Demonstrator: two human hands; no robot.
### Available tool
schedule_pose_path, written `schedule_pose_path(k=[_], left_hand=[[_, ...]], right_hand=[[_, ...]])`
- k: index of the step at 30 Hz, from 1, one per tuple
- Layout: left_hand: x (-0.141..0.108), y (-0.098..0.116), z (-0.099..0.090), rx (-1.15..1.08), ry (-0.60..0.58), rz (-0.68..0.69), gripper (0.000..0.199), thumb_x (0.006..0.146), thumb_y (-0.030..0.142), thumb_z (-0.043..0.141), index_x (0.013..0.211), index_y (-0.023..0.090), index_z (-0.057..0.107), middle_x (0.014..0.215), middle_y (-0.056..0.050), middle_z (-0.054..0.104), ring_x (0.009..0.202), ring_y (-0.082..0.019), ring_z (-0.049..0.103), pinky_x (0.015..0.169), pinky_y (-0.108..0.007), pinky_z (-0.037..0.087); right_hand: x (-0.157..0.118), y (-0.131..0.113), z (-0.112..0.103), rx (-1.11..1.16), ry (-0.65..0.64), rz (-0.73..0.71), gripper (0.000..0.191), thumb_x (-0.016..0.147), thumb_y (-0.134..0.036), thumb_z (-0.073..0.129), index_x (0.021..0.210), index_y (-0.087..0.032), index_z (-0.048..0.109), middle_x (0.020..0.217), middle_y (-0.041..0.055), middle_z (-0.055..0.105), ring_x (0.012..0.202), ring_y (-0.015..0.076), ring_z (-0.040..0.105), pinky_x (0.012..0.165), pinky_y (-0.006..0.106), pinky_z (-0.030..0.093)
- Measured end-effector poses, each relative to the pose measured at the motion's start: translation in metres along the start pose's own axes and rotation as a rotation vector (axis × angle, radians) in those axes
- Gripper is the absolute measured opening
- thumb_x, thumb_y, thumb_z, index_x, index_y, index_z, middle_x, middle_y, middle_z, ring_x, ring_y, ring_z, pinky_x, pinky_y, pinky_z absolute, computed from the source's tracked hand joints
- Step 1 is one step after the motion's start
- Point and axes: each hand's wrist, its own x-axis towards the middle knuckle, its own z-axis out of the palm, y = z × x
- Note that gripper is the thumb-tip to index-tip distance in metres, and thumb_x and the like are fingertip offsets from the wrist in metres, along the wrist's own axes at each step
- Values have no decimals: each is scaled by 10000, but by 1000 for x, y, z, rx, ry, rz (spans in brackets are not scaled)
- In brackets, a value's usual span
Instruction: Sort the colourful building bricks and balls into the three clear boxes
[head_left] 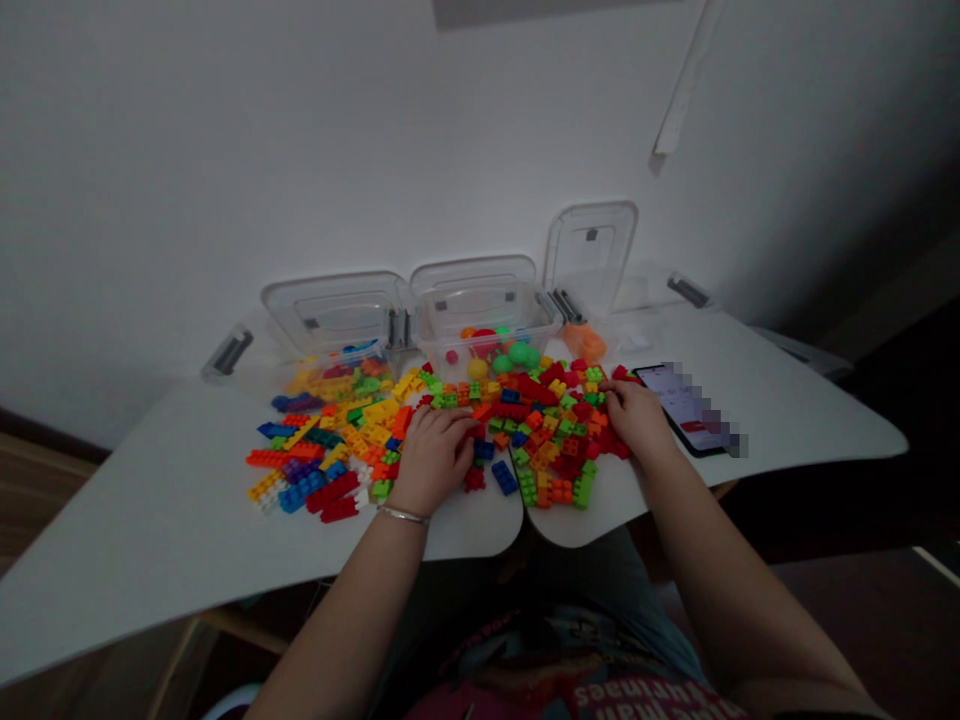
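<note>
Many toy building bricks (pixel 375 432) in red, orange, yellow, green, blue and purple lie in a loose pile on the white table (pixel 187 470). My left hand (pixel 435 450), with a bracelet at the wrist, rests palm down over the middle of the pile. Its fingers are spread, and their tips are beside a red brick (pixel 477 431). At the pile's right side, my right hand (pixel 637 415) reaches in with stretched fingers, touching green and red bricks. No brick shows clearly in its fingers. A dark blue brick (pixel 505 477) lies between the hands, near the front.
Along the wall stand clear plastic boxes with raised lids; the left box (pixel 337 360) holds bricks, the middle box (pixel 487 325) holds coloured balls. An orange block (pixel 585 342) sits right of them. A phone (pixel 686 410) lies beside my right hand. The tabletop has a notch at the front.
</note>
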Motion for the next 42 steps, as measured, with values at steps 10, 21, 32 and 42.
schedule_pose_path(k=[10,21,32,42], left_hand=[[-1,0,1,3,-13,-3,237,853,188,529,1030,223,684,1181,-49,691,1096,-250,603,1072,-495,375],[-1,1,1,-3,-25,-29,241,861,192,530,1040,229,688,1193,-44,685,1093,-240,595,1090,-493,356],[-1,5,-2,-23,69,-40,288,897,207,511,1151,239,645,1192,-49,680,1146,-248,571,1160,-572,232],[27,38,-27,-911,-13,-292,314,855,342,589,1137,210,635,1147,-83,692,1054,-226,638,932,-406,504]], right_hand=[[2,1,3,-48,17,-49,238,871,-251,458,883,-146,671,892,129,706,827,254,622,806,378,462],[7,6,15,265,168,13,128,775,-303,551,838,-200,595,878,80,621,862,235,583,828,387,474],[-5,-17,-13,548,352,-22,163,761,-348,619,871,-236,573,901,53,618,815,207,585,805,406,507],[-35,-104,-14,983,51,-345,284,791,-258,656,1024,-270,494,987,26,611,922,177,639,863,381,547]])
